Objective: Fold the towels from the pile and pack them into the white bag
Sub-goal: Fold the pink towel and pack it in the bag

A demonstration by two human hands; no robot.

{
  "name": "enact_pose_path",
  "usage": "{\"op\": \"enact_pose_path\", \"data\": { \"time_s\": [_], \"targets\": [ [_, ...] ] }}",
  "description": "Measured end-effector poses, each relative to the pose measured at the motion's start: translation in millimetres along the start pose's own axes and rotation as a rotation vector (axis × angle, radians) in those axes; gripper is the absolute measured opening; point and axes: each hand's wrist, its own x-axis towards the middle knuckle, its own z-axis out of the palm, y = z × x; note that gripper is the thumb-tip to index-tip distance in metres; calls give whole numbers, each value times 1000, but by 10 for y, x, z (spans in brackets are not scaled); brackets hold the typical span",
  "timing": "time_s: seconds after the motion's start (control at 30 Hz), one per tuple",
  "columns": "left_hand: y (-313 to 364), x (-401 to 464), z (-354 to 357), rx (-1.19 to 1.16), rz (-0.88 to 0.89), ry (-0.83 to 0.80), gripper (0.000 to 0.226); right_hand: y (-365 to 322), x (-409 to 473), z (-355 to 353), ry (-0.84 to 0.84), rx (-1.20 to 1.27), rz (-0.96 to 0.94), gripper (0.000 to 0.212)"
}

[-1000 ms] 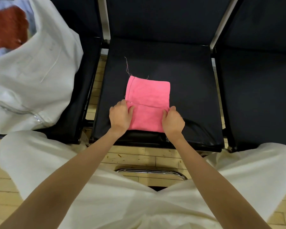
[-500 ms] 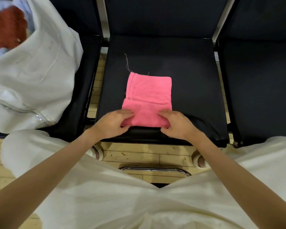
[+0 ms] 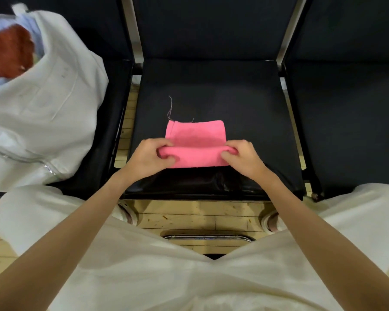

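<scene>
Chairs: a row of black padded seats with metal frame bars between them; the middle seat (image 3: pixel 211 90) faces the person across a strip of wooden floor
Person: white clothing fills the lower part of the view, with both bare forearms reaching forward over it to the middle seat
White bag (image 3: pixel 47 108): slumped on the left seat, mouth open toward the upper left, a zip running along its lower edge
Bag contents: a rust-red towel (image 3: pixel 7 52) and pale blue cloth show in the bag's mouth
Pink towel (image 3: pixel 195 142): lies on the front half of the middle seat, its near part lifted into a rolled fold over the flat far part; loose threads trail from its far left corner
Left hand (image 3: pixel 151 157): fingers curled, pinching the left end of the towel's fold
Right hand (image 3: pixel 243 157): fingers curled, pinching the right end of the same fold
</scene>
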Motion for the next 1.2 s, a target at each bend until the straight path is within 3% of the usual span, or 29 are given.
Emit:
{"op": "enact_pose_path", "data": {
  "time_s": [0.2, 0.33, 0.5, 0.73, 0.87, 0.93, 1.03, 1.1, 1.2],
  "targets": [
    [72, 222, 37, -414, -305, 285, 23, -86, 187, -20, 227, 534, 262, 9],
    [15, 438, 134, -557, -603, 372, 38, -50, 402, 12, 178, 692, 477, 25],
    [-60, 538, 223, -490, -614, 289, 59, -6, 556, 131, 196, 502, 448, 48],
    [-195, 510, 372, 12, -532, 315, 44, 168, 671, 299, 191, 47, 337, 47],
    [-217, 477, 422, 272, -597, 232, 53, 279, 670, 376, 123, -194, 413, 48],
    [-171, 484, 427, 283, -636, 187, 51, 266, 664, 363, 79, -194, 396, 44],
    [-117, 487, 387, 164, -655, 165, 39, 111, 587, 264, 114, -5, 345, 25],
    [-97, 453, 330, 1, -635, 237, 32, -19, 532, 198, 178, 87, 317, 19],
    [3, 291, 175, -208, -587, 362, 28, -260, 484, 119, 245, 158, 260, 27]
  ]
}}
